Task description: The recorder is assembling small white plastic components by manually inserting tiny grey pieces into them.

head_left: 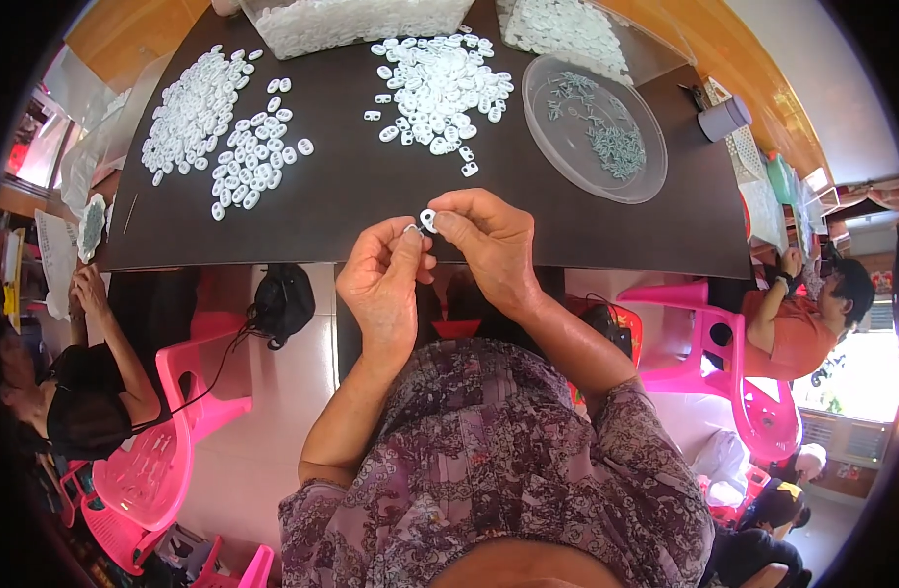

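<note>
My right hand [489, 245] pinches a small white plastic ring piece [429, 219] at the near edge of a dark table [351, 186]. My left hand [383, 279] is closed beside it, thumb and forefinger tips touching a tiny part that is too small to make out. Both hands meet just over the table's front edge. A heap of white ring pieces [440, 88] lies beyond them in the middle of the table. Two more groups of the white pieces [224, 127] are spread at the far left.
A clear round dish [557, 127] with small grey parts [606, 137] sits at the right. Clear bins of white pieces [342, 22] stand at the back. Pink plastic chairs [190, 392] and seated people [802, 323] flank me on both sides. A black bag [281, 302] hangs below the table.
</note>
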`<action>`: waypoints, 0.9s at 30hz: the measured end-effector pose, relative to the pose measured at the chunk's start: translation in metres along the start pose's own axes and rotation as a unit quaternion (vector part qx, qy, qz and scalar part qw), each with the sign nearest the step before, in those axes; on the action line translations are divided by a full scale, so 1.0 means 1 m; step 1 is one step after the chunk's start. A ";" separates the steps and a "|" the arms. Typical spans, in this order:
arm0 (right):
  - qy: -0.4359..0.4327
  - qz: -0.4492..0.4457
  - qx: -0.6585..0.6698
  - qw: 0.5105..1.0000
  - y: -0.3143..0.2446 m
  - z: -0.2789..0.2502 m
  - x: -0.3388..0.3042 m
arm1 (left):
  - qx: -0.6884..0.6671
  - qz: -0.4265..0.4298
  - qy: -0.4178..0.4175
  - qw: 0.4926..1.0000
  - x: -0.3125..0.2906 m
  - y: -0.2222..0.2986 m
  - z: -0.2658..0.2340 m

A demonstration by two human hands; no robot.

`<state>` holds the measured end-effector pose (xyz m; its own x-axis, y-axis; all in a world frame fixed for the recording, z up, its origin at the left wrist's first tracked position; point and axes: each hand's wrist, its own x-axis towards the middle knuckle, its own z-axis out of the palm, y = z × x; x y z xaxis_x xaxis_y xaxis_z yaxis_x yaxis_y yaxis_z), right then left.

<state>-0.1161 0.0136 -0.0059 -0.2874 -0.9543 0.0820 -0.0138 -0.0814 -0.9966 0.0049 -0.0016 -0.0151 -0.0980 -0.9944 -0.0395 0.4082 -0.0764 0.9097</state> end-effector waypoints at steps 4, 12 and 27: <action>-0.014 0.005 0.046 0.999 0.002 0.002 -0.001 | 0.004 0.005 -0.008 1.000 0.000 -0.001 0.001; -0.004 -0.025 -0.003 1.000 0.000 0.004 -0.003 | -0.020 0.000 -0.019 1.000 0.000 -0.002 0.001; -0.004 -0.089 -0.102 0.991 -0.003 -0.001 -0.003 | -0.042 -0.003 -0.051 0.998 0.000 -0.004 0.003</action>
<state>-0.1166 0.0172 -0.0031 -0.2546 -0.9325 0.2563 -0.2572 -0.1902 -0.9474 0.0004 -0.0015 -0.0177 -0.1909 -0.9816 0.0017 0.4817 -0.0921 0.8715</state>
